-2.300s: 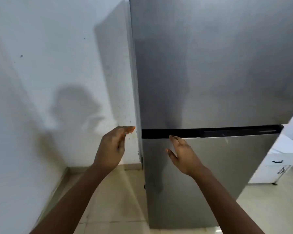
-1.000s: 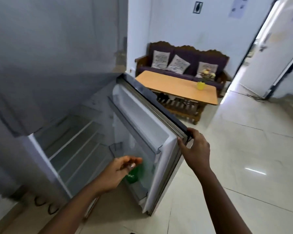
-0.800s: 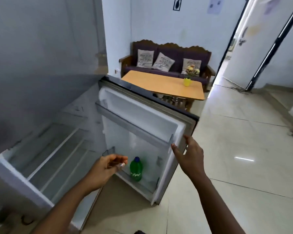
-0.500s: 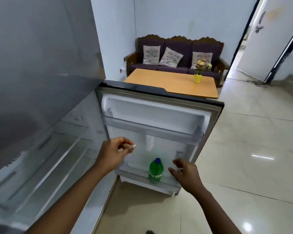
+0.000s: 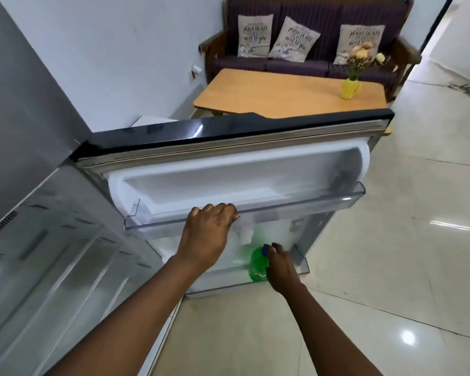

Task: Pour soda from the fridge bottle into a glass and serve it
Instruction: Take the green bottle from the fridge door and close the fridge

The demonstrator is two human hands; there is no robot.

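Head: right grip at bottle.

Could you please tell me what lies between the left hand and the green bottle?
In the head view, only white door lining lies between the left hand and the green plastic bottle.

bottle | green plastic, blue cap | upright | bottom door shelf of open fridge, capped

Bottle in door's lower shelf, right of left hand, under upper shelf. Table behind door, sofa beyond.
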